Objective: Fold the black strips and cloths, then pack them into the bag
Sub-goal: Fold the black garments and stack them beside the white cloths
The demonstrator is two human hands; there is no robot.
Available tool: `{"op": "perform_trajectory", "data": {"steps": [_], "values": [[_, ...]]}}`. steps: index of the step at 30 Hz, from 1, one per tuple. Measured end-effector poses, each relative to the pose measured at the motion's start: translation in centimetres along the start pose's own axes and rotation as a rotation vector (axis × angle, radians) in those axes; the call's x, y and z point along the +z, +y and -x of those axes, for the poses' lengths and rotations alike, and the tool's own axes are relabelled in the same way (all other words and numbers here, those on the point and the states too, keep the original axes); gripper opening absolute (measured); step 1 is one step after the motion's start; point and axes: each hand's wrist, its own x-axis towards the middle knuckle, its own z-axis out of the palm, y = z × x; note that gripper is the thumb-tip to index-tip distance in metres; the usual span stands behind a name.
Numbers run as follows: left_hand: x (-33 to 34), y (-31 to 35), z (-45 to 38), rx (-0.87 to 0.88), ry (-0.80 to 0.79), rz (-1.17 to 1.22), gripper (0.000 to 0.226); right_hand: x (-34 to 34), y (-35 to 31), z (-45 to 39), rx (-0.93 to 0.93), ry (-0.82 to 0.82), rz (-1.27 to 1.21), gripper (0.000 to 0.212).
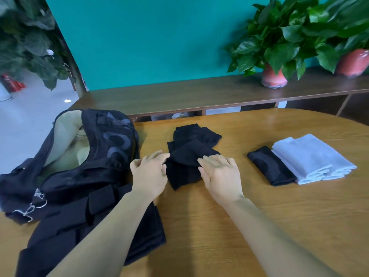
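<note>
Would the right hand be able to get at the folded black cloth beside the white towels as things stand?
Probably yes: the right hand rests at the black pile, and only bare table lies between it and the folded black cloth.

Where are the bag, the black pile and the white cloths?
bag [111, 140]: head view, on its patterned side panel.
black pile [189, 154]: head view, on its top fold.
white cloths [311, 156]: head view, on the top layer.

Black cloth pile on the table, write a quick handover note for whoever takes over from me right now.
Left hand and right hand: both open, fingers on the black cloth pile at mid-table.
Bag: open, at the left, pale lining showing.
Done: one folded black piece lies beside the folded white cloths on the right.
Left: fold the pile, then pack everything into the bag.
</note>
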Motion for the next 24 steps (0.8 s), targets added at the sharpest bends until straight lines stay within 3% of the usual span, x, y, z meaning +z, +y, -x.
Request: {"op": "perform_trajectory", "data": {"steps": [10, 13, 17, 21, 24], "values": [[-1.8, 2.6, 4.1, 0.093, 0.013, -0.005, 0.047, -6.8, 1.3, 8.0, -0.12, -0.072, -0.038, 0.02], [-1.6, 3.7, 6.5, 0.14, -0.022, 0.014, 0.048, -8.8, 1.7, 10.3, -0.072, -0.123, -0.036, 0.018], [-1.2, 5.3, 9.9, 0.196, -0.064, 0.066, 0.046, -11.0, 2.4, 12.0, 0.071, -0.252, -0.048, 0.033], [-0.6, 5.7, 12.1, 0.215, 0.008, 0.094, 0.038, -12.7, 2.3, 11.4, 0.175, -0.2, -0.124, 0.051], [-0.5, 5.8, 12.9, 0.259, -0.023, 0.092, 0.036, -13.0, 2.4, 10.2, 0.202, -0.3, -0.097, 0.045]]}}
